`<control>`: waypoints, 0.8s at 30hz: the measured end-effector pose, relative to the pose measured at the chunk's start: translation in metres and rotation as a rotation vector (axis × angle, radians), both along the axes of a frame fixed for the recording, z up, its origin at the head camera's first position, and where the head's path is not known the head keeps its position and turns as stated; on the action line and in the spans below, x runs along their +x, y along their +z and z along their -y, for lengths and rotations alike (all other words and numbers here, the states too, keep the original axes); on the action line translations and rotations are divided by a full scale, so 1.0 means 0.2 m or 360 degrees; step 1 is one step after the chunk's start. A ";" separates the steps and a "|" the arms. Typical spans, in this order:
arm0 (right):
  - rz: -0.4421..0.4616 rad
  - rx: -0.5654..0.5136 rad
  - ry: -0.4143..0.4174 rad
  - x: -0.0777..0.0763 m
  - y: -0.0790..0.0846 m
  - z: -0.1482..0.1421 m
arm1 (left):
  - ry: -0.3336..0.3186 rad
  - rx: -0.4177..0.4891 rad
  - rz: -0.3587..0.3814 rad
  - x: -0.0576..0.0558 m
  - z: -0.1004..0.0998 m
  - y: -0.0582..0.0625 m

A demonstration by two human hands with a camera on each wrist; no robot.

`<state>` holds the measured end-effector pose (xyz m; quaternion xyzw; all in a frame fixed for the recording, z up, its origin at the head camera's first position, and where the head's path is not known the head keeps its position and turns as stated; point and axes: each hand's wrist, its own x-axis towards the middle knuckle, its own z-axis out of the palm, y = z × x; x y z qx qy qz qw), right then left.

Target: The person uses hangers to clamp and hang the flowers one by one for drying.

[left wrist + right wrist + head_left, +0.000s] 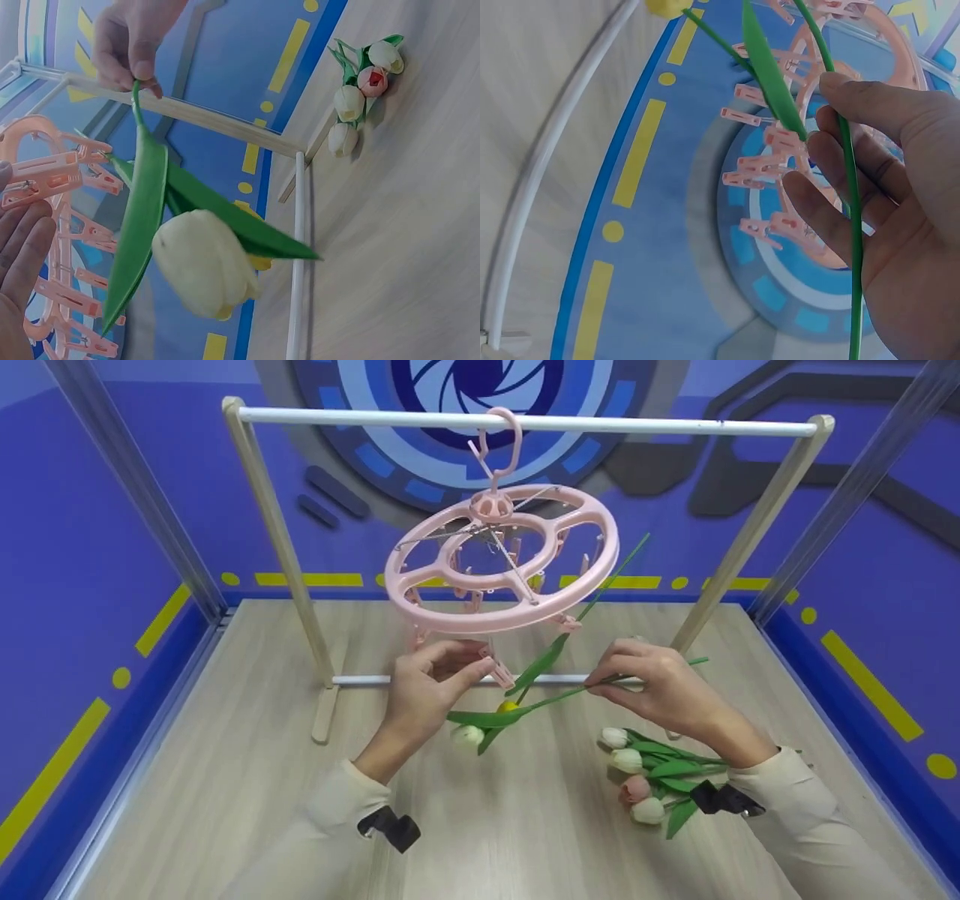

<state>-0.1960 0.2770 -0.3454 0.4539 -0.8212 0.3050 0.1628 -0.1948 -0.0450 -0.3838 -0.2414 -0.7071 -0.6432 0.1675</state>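
Observation:
A round pink clip hanger hangs tilted by its hook, with several pink clips under its ring. My left hand pinches one of these clips between thumb and fingers below the near rim. Between its thumb and fingertips, my right hand holds the green stem of a white tulip. That stem runs along the right palm, and the white bloom points left and down below the clip. A yellow tulip hangs head down from another clip, partly behind the white tulip's leaves.
A rack with a white top bar and wooden legs carries the hanger. White and pink tulips lie on the wooden table near my right forearm. Blue-purple walls enclose the table at the back and sides.

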 end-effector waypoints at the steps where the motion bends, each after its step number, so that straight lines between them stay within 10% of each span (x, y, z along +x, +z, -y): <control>1: -0.0003 0.0010 -0.0004 0.00 0.00 0.01 | 0.0000 -0.0003 -0.0005 0.00 0.00 0.00; 24: 0.0017 0.0087 0.0024 -0.04 0.06 0.19 | -0.0080 0.0006 -0.0049 0.01 -0.04 0.01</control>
